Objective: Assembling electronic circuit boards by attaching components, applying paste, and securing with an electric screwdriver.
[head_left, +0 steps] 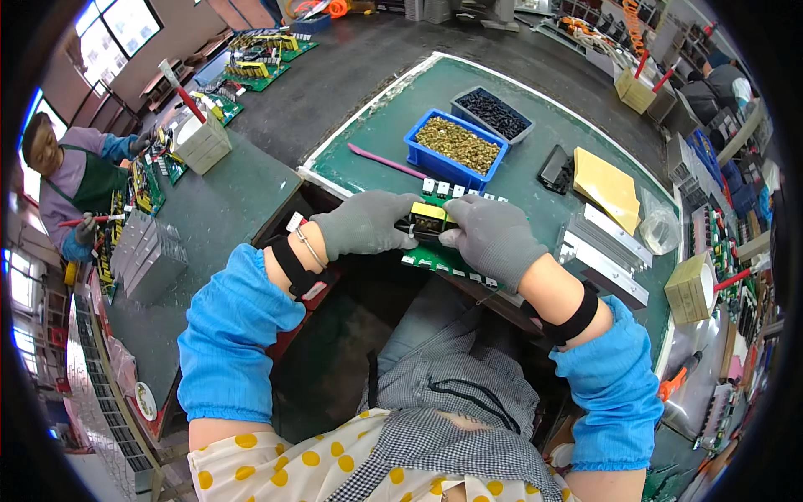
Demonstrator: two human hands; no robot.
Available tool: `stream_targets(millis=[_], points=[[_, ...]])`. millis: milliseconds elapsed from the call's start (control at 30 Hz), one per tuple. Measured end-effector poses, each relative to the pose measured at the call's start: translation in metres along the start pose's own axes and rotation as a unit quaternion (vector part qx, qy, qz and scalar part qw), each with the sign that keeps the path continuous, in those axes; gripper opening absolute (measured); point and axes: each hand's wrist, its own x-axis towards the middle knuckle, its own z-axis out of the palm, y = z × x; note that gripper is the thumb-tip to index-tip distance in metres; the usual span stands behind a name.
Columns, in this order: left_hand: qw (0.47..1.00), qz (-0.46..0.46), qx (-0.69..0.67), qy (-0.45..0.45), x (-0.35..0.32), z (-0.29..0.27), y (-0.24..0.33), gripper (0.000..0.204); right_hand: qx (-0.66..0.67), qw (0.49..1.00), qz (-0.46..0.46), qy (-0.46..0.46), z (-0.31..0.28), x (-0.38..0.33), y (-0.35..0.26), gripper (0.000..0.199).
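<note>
Both my hands wear grey gloves and meet at the near edge of the green table. Between them is a black transformer (428, 216) with a yellow top, over a green circuit board (435, 259). My left hand (365, 224) grips its left side with the fingers closed. My right hand (498, 238) pinches it from the right. White parts line the board's far edge, and small pale parts run along its near edge. My fingers cover much of the transformer's sides, so I cannot tell whether it sits fully on the board.
Behind the board stand a blue bin (411, 153) of brass-coloured parts and a grey bin (527, 132) of black parts. A pink rod (381, 159) lies left. To the right are yellow sheets (606, 188), metal heat sinks (604, 259) and a plastic bag (661, 226). A co-worker (79, 167) works at left.
</note>
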Motion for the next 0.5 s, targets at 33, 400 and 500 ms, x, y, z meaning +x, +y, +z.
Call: stream_targets(millis=[33, 400, 500], points=[[1.000, -0.008, 0.004, 0.001, 0.001, -0.002, -0.002, 0.055, 0.006, 1.000, -0.008, 0.010, -0.001, 0.000, -0.001, 0.031], [0.996, 0.072, -0.059, 0.004, 0.004, 0.005, -0.014, 0.054, -0.006, 0.999, 0.042, -0.014, 0.000, 0.007, -0.003, 0.027], [0.994, 0.073, 0.015, 0.076, 0.002, 0.011, -0.012, 0.051, -0.009, 1.000, 0.021, 0.007, 0.002, 0.003, -0.001, 0.029]])
